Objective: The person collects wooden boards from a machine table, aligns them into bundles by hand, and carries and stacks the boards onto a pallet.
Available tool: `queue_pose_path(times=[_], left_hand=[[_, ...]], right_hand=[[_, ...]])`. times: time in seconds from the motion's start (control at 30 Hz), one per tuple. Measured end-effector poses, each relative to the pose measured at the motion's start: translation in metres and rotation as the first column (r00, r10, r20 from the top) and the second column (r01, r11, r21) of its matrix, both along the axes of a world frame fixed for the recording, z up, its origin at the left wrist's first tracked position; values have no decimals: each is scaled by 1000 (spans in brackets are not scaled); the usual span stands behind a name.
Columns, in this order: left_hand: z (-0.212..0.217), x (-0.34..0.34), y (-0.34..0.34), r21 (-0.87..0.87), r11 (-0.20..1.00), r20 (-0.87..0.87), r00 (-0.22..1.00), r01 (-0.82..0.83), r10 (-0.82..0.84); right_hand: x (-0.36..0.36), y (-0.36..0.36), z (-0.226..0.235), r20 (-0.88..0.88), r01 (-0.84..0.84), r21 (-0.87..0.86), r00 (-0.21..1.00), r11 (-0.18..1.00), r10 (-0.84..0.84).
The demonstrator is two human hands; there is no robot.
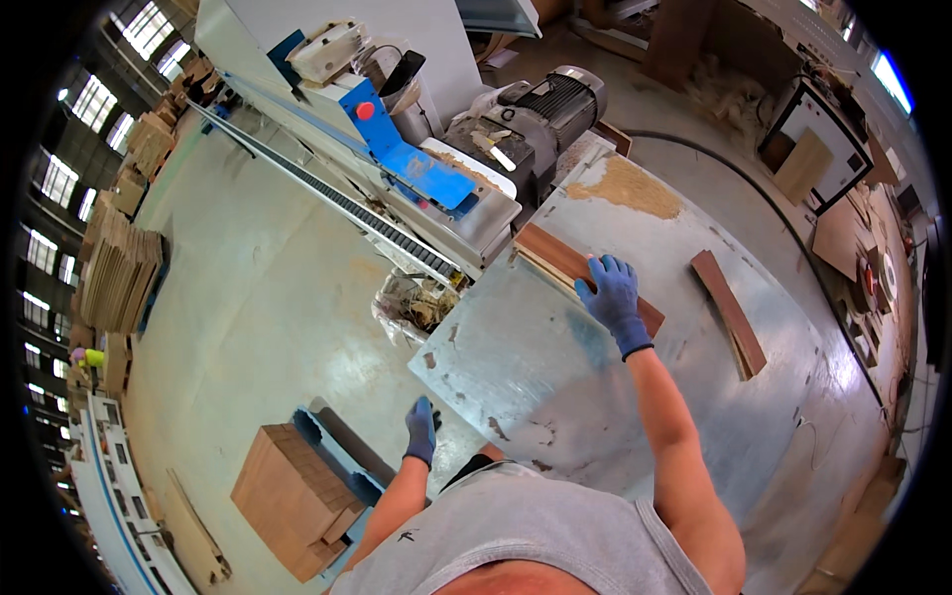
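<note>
My right hand [612, 299], in a blue-grey glove, grips a short stack of reddish-brown wooden boards [555, 254] across its top. The boards lie at a slant on a grey metal table [555, 382], their left end near the table edge beside the machine. A separate pair of narrow wooden strips [729, 315] lies to the right, apart from my hand. My left hand [422, 428], gloved alike, hangs off the table's near left corner. Its fingers are curled in, and nothing shows in them.
A machine with a blue bracket and red button [366, 110] and a dark motor [526, 124] borders the table's far left. Sawdust [625, 188] covers the far corner. A block of stacked wood [293, 486] stands low at left, a debris bag [412, 305] below the machine.
</note>
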State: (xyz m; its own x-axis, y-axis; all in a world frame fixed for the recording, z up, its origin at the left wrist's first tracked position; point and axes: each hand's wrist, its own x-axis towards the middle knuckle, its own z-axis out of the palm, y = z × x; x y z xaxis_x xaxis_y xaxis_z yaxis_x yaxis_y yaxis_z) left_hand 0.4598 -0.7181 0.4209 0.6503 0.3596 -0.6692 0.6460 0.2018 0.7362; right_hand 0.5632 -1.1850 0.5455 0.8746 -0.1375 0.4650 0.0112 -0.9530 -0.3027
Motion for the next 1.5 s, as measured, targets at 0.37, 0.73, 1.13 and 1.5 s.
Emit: queue_pose_path(times=[0.37,0.73,1.13,1.5], left_hand=[[8,88,-77,587,786,223,972,-196,76],[32,90,-82,711,696,43,994,-101,101],[18,92,-80,690,713,70,992,-127,109],[18,90,-77,701,696,97,988,-156,123]], right_hand=[[43,31,11,109,-54,62,993,997,47],[136,86,28,74,-184,154,982,971,175],[176,99,27,36,-198,5,980,980,198],[23,5,22,-35,-151,44,988,988,153]])
